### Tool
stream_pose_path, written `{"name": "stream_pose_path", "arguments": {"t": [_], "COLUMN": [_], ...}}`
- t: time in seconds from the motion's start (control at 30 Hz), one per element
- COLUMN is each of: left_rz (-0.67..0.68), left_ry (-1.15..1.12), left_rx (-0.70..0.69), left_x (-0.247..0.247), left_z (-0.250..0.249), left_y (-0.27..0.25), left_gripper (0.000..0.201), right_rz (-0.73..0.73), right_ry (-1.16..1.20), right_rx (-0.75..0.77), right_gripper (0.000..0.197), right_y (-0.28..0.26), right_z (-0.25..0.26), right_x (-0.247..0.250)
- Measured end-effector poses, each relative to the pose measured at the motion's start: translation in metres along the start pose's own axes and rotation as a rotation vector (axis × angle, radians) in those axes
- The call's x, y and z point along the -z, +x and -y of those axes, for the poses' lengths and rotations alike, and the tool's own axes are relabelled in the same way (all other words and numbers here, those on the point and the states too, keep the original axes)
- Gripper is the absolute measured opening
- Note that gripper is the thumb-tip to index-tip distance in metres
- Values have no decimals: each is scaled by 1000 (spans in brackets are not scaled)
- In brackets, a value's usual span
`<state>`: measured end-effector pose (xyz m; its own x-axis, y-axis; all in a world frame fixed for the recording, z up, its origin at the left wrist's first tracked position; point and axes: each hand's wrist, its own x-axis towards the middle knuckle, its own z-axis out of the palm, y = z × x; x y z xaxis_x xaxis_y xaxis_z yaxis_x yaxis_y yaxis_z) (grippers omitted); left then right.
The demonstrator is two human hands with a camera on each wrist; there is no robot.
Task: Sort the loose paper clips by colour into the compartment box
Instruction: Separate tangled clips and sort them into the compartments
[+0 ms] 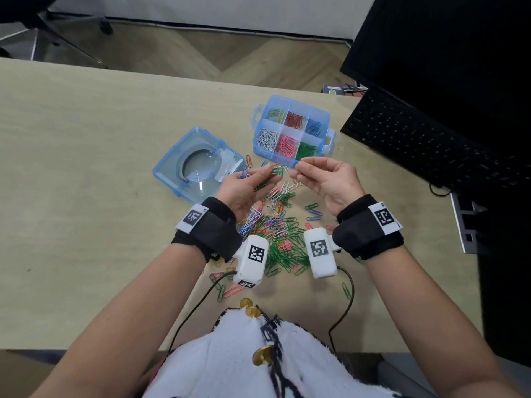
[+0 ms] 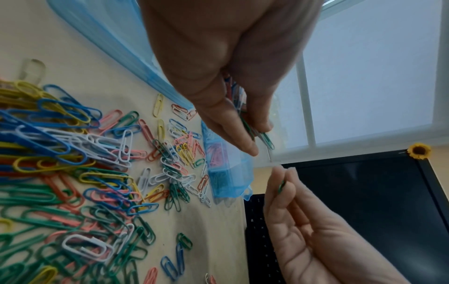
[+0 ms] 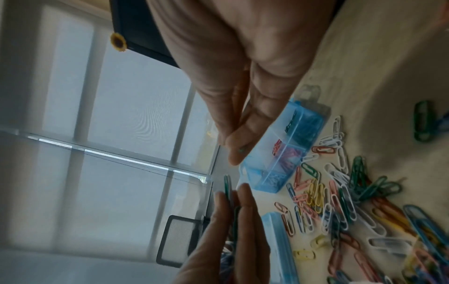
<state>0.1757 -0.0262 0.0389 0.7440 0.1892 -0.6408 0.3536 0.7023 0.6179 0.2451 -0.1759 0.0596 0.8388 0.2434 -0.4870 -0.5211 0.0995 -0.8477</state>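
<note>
The blue compartment box (image 1: 267, 154) stands open at the back of the table, with white, pink and green clips in its front row and red and blue ones behind. Just in front of it, my left hand (image 1: 271, 171) holds a bundle of clips, mostly green (image 2: 266, 139), between thumb and fingers. My right hand (image 1: 298, 168) faces it a few centimetres away and pinches a single green clip (image 2: 281, 186) at its fingertips. Between my wrists and under both hands lies the loose pile of mixed-colour clips (image 1: 277, 234).
The box's clear blue lid (image 1: 198, 165) lies upside down to the left of the box. A black keyboard (image 1: 416, 139) and a monitor (image 1: 445, 38) fill the right side. Wrist-camera cables (image 1: 349, 294) trail to the near table edge. Stray clips (image 1: 230, 291) lie near me.
</note>
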Motion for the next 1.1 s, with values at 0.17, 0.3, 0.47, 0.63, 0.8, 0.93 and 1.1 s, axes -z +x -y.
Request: {"name": "stream_pose_path", "arguments": {"t": [0.17, 0.3, 0.47, 0.63, 0.8, 0.93, 1.1], "left_rz": [-3, -6, 23, 12, 8, 22, 13], "left_ry": [7, 4, 39, 56, 16, 2, -16], "left_rx": [-4, 9, 22, 28, 34, 24, 15], "left_x": [-6, -8, -5, -1, -3, -5, -2], "left_z": [3, 5, 4, 3, 2, 2, 3], "left_y": [-5, -5, -8, -9, -9, -9, -3], "left_gripper": [7, 13, 6, 5, 6, 20, 26], "right_rz": [94, 80, 47, 26, -152, -200, -198], "right_ry": [-273, -537, -650, -106, -332, -707, -500], "right_rx": [-89, 99, 166, -128, -123, -85, -121], "right_gripper": [16, 13, 10, 28, 31, 29, 22], "right_y": [1, 3, 6, 19, 61, 90, 91], "right_z": [-7, -14, -15, -1, 15, 26, 44], "right_x": [-10, -13, -7, 2, 1, -5, -7]}}
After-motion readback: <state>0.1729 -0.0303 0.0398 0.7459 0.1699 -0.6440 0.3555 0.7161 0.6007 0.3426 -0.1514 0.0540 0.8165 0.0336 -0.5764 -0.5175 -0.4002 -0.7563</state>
